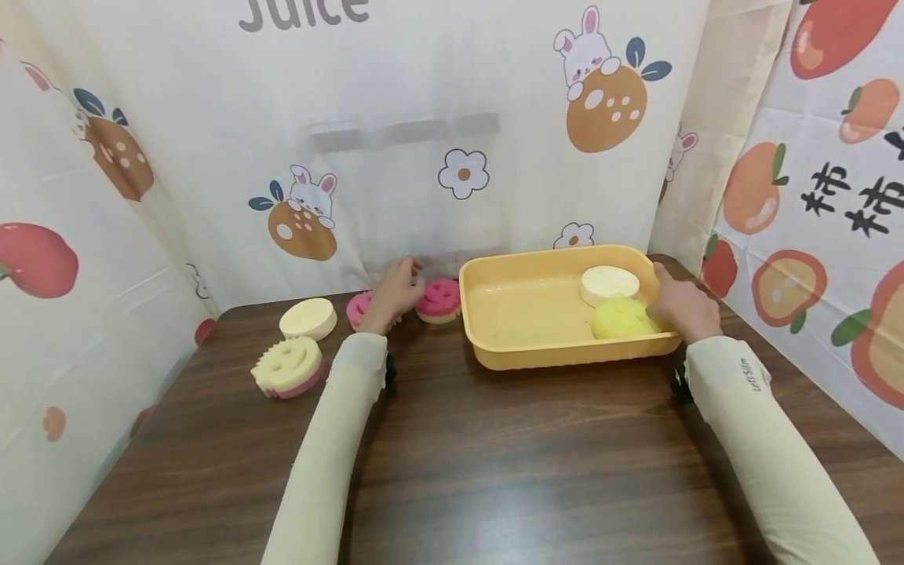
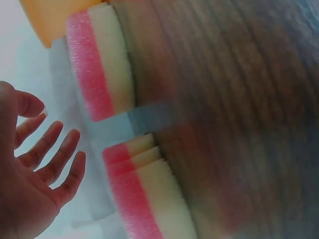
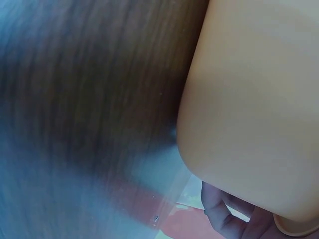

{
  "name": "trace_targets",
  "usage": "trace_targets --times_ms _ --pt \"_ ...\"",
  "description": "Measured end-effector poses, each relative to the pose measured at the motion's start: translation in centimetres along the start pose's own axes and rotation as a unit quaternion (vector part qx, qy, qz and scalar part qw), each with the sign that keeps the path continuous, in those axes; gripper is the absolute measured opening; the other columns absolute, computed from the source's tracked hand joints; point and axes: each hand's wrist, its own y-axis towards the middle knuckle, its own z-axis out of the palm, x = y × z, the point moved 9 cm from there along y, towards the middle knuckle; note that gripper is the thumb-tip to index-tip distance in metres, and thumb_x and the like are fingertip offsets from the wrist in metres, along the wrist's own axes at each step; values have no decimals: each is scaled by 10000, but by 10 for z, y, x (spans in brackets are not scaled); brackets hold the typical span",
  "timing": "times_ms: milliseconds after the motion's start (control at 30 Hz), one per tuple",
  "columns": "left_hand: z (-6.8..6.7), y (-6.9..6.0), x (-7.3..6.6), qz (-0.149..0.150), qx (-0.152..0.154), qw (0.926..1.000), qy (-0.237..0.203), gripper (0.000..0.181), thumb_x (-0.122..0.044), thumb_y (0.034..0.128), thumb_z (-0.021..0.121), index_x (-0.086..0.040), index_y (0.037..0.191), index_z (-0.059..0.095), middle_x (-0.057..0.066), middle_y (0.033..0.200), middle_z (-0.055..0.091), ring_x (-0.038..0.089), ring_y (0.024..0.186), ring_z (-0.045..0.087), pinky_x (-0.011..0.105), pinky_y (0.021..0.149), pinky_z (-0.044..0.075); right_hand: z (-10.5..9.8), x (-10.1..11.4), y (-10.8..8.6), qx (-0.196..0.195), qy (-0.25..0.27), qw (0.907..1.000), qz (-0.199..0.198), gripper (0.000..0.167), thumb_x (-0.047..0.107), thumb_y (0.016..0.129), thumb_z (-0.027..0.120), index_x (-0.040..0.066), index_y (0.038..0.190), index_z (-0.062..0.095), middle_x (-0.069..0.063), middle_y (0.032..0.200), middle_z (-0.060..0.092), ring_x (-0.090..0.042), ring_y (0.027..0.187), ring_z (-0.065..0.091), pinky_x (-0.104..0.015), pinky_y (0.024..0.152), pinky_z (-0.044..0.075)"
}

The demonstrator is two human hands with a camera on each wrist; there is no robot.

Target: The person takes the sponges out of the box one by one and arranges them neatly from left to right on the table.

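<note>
My left hand (image 1: 397, 297) hovers over a pink-and-cream smiley sponge (image 1: 358, 308), its fingers loosely bent and holding nothing. Just right of it lies a second pink smiley sponge (image 1: 439, 298), close to the tray. The left wrist view shows the left hand (image 2: 40, 169) apart from both pink sponges (image 2: 99, 62). At the right end of a yellow plastic tray (image 1: 537, 357), my right hand (image 1: 683, 304) grips the rim. In the right wrist view, bent fingers (image 3: 219, 211) show against the tray's outer wall (image 3: 254, 109). A yellow sponge (image 1: 621, 318) and a cream round sponge (image 1: 609, 284) lie inside the tray.
On the left of the brown wooden table (image 1: 494, 471) are a cream round sponge (image 1: 308, 318) and a cream-topped smiley sponge (image 1: 289, 365) with a pink underside. A printed curtain (image 1: 410, 220) stands along the back edge; another curtain (image 1: 812, 235) is at the right.
</note>
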Motion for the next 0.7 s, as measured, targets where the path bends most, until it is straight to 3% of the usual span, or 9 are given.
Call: trace_targets --times_ms 200,400,700 --pt "6 3 0 -33 18 10000 23 382 -261 992 451 -50 1299 534 147 1314 575 305 1189 567 481 1003 478 0 2 1 57 -46 10000 17 850 223 921 479 113 1590 -34 -428 1258 487 -530 981 572 -637 745 423" --pt "7 10 -12 -41 -95 9997 -215 379 -249 980 467 -45 1288 550 132 1285 593 285 1164 578 460 982 495 -1 0 1 43 -26 10000 62 854 214 909 482 112 1590 -23 -431 1265 477 -528 985 563 -631 744 418" --pt "10 20 -34 181 -209 9980 -564 381 -209 962 480 -36 1292 561 138 1268 608 287 1158 590 452 981 505 -1 2 1 35 1 10000 45 864 213 896 481 114 1591 -23 -428 1251 490 -524 974 567 -633 740 420"
